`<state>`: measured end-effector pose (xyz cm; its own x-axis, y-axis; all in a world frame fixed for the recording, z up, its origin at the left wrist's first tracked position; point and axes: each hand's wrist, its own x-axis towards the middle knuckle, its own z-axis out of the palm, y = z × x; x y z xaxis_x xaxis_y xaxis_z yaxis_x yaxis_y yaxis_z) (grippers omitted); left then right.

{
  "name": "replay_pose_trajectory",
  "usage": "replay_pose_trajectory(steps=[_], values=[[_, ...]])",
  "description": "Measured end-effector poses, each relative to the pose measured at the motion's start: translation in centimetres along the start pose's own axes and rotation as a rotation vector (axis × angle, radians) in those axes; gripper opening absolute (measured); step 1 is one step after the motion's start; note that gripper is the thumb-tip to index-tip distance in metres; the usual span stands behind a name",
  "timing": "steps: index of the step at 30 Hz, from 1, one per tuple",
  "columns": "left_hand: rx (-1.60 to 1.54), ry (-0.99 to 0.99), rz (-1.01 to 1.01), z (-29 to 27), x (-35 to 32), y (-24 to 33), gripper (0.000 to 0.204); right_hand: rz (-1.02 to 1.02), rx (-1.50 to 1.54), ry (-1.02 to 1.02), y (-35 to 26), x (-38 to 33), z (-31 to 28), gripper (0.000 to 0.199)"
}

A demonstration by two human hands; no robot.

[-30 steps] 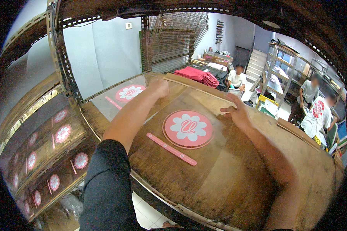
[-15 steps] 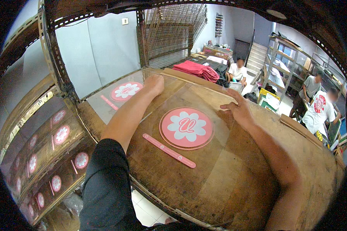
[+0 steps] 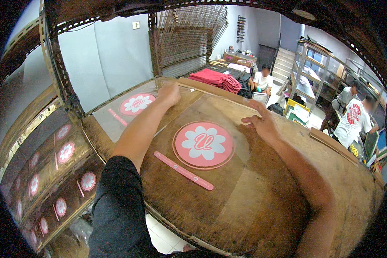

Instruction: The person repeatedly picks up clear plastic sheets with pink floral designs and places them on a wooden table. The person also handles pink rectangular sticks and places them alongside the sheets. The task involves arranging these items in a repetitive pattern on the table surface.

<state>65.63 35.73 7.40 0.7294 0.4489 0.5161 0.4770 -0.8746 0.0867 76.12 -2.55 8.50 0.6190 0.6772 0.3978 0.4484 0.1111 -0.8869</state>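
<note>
A clear film sheet [image 3: 221, 109] printed with a round pink flower design [image 3: 203, 144] and a pink strip [image 3: 183, 170] lies on a brown wooden table [image 3: 262, 206]. My left hand [image 3: 168, 93] is stretched to the sheet's far corner, fingers curled on its edge. Flat on the right side of the sheet rests my right hand [image 3: 262, 124], with fingers spread. A second clear sheet [image 3: 135, 104] with the same pink print lies at the table's far left.
A metal rack [image 3: 51, 159] on the left holds several sheets with pink prints. Folded red cloth [image 3: 217, 79] is stacked beyond the table. People sit and stand at the right near shelves [image 3: 314, 69]. White floor tiles [image 3: 163, 234] show below.
The view has shifted slightly. Both hands stay on the clear sheet at nearly the same spots; the sheet has barely moved.
</note>
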Motion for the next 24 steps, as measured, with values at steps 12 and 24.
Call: replay_pose_trajectory(steps=[12, 24], values=[[-0.019, 0.152, -0.010, -6.4, -1.7, 1.0, 0.023, 0.016, -0.027, -0.032, -0.4, 0.0, -0.2, 0.057], [0.009, -0.076, 0.086, -2.8, -1.6, 1.5, 0.028, -0.017, -0.132, -0.063, 0.2, 0.3, -0.2, 0.056]])
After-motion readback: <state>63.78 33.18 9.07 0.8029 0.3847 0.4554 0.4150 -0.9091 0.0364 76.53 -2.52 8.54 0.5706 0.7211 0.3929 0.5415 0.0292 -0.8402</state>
